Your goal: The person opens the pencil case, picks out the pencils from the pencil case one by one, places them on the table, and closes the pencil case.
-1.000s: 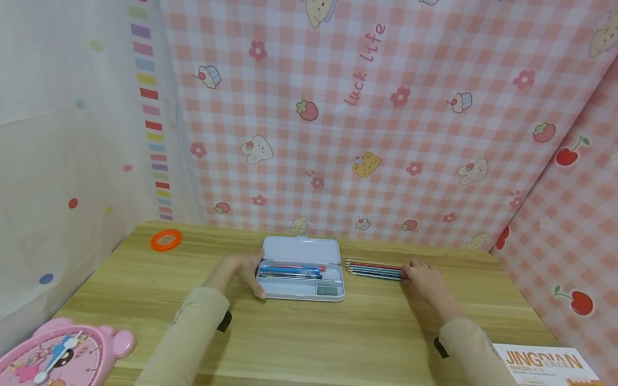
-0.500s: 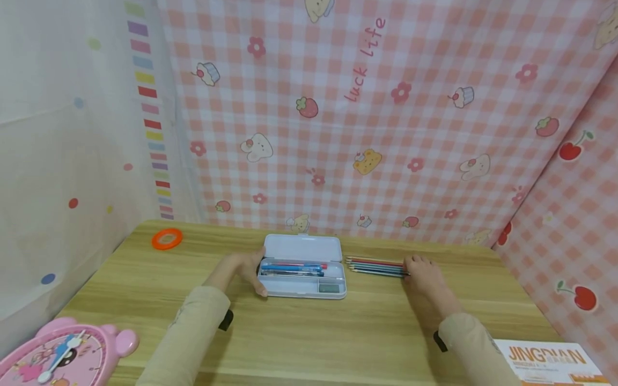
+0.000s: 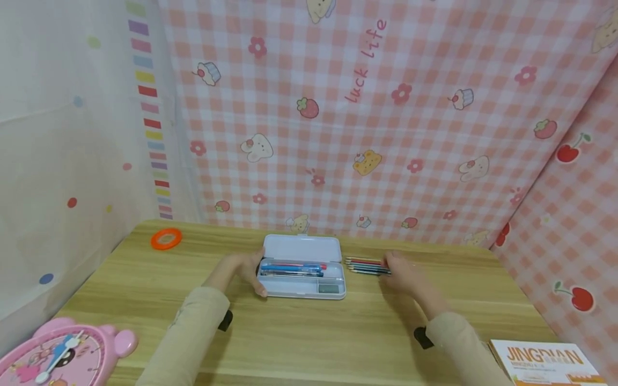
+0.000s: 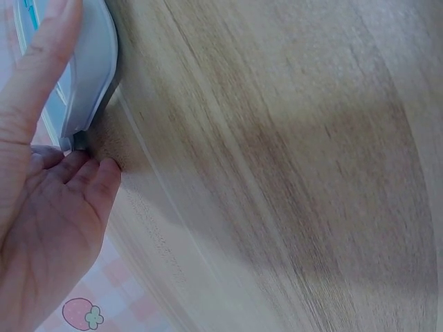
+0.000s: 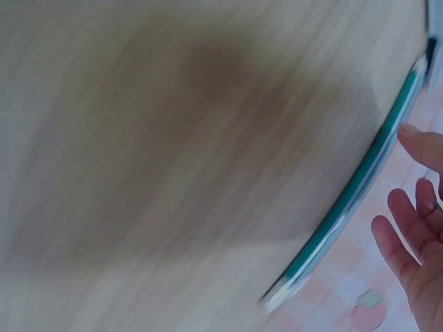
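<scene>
In the head view a white pencil case [image 3: 302,249] lies open at the table's back middle. It holds several pens [image 3: 292,269] and a dark green eraser [image 3: 329,289]. My left hand [image 3: 246,272] grips its left end; in the left wrist view the thumb lies along the case [image 4: 97,52] and the fingers are at the hinge corner. A row of several colored pencils [image 3: 363,266] lies just right of the case, tips pointing left. My right hand [image 3: 404,276] is over their right ends. In the right wrist view its fingers are spread beside the pencils [image 5: 358,183], not closed around them.
An orange tape roll [image 3: 166,239] lies at the back left of the wooden table [image 3: 309,343]. A pink clock [image 3: 72,351] stands at the front left, a white-covered book or box [image 3: 545,362] at the front right. Patterned cloth [image 3: 309,134] hangs behind.
My right hand has slid left along the pencils from their right ends, covering more of them. The pencils lie in about the same place. My left hand stays on the case.
</scene>
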### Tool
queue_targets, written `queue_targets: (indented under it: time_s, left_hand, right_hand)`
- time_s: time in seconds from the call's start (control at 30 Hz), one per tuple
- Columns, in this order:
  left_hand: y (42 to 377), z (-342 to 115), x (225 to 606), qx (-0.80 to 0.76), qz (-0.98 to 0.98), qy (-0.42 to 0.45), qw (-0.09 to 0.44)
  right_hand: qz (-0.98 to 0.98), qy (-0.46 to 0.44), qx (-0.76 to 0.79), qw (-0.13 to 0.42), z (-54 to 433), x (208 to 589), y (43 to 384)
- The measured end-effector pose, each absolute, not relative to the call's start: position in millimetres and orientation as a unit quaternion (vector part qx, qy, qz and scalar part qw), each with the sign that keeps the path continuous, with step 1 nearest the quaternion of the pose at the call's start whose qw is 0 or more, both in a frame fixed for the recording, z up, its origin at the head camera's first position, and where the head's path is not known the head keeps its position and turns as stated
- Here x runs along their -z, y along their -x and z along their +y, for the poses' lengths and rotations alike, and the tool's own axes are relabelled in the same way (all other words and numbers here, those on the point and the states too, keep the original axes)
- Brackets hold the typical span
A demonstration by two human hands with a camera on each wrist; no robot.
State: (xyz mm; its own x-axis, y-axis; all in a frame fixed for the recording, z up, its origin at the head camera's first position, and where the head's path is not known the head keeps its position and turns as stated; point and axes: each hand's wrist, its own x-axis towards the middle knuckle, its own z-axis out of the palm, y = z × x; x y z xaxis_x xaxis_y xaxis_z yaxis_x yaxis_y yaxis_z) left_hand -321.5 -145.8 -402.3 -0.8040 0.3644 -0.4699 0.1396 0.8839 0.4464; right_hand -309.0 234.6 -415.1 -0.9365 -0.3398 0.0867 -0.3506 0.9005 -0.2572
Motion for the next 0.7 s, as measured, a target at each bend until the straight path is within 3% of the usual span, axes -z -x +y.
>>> queue_targets:
  time_s: [0.5, 0.7]
  left_hand:
    - [322, -145, 402, -0.216, 0.925, -0.132, 0.284]
    - [321, -145, 403, -0.214, 0.926, -0.130, 0.284]
  right_hand:
    - [-0.934, -0.303, -0.190, 0.015, 159, 411, 312]
    - [-0.924, -0.343, -0.170, -0.027, 137, 413, 313]
